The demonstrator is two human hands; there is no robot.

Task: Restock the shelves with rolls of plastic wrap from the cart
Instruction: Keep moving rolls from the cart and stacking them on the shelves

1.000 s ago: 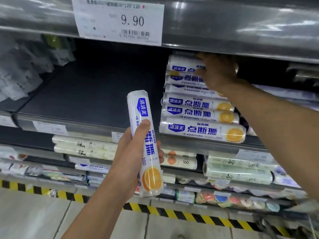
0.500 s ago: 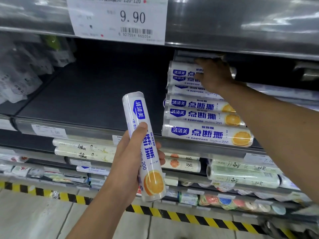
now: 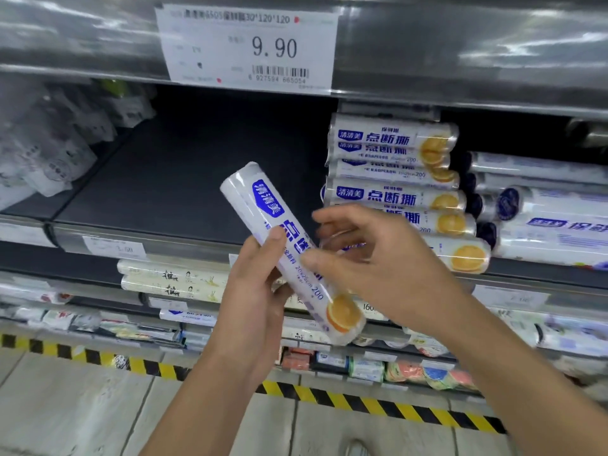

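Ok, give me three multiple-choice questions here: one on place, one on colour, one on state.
1. Bare shelf lies on which side of the stacked rolls? A left B right C above
2. The fruit printed on the held roll is: A green B orange C red
3. The left hand is: A gripping the held roll B flat on the shelf C empty
Answers: A, dark bare shelf is left of the stack; B, orange slice near its lower end; A, fingers curl round it.

Price tag [image 3: 246, 49] reads 9.90; stacked rolls [image 3: 391, 139] read 点断撕, held roll [image 3: 263, 202] 200.
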